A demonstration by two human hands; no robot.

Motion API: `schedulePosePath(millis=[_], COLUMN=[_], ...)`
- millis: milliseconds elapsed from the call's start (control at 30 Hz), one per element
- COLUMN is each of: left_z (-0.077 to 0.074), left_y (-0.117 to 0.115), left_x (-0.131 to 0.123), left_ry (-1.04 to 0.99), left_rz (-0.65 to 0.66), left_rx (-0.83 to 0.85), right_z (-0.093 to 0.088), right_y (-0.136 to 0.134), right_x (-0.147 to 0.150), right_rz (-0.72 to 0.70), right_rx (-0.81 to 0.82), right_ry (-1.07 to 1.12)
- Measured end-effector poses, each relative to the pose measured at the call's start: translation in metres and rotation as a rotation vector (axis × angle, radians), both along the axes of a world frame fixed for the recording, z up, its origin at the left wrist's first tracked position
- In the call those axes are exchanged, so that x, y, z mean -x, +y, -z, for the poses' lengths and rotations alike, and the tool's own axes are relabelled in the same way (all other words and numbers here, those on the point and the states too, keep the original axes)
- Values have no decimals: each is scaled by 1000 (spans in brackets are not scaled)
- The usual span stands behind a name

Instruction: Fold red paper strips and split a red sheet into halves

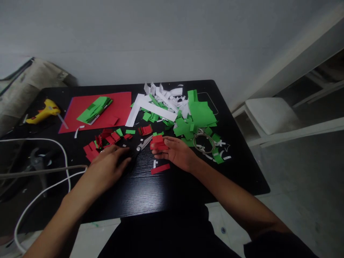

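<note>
On the black table (150, 193) the left hand (110, 163) lay over the handles of the scissors (141, 146), though I could not tell if it gripped them, while just right of the scissors the right hand (176, 152) pinched a small stack of red paper pieces (158, 142), above a red strip (160, 168).

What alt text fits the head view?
On a black table, the left hand rests on scissors while the right hand holds a small red paper stack. Green, white and red scraps, a red sheet and a yellow glue gun lie around.
</note>
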State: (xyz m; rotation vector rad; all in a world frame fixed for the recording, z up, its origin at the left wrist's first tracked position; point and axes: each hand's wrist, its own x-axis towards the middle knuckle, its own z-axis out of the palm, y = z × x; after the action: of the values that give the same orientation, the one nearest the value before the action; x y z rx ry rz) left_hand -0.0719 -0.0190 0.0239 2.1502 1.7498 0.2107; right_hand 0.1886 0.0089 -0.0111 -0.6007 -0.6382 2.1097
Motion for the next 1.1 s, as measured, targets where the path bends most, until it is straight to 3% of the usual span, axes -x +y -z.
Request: schedulePosePath(millis=[67,167,267,400,533,767,1100], left_z=[-12,-21,-15,-2,4,18,27], left_y=[6,19,33,43,40,37,35], left_x=[-15,-41,-55,-58,-58,-58,-55], left_ry=[-127,-515,-812,-1007,-1082,-1018,-930], left_rz=[-13,-2,103,123,49,-10,20], left_rx=[-45,-22,99,171,177,156,182], right_z=[1,3,4,2,0,2,7], right_y=[0,0,0,0,-2,-6,-4], right_x=[0,-1,-2,-3,-4,-3,-3], right_rz=[-27,-56,-55,-76,-51,136,227], right_rx=[-11,-9,29,37,-12,-348,-383], right_ry=[10,20,35,34,-63,-483,-674])
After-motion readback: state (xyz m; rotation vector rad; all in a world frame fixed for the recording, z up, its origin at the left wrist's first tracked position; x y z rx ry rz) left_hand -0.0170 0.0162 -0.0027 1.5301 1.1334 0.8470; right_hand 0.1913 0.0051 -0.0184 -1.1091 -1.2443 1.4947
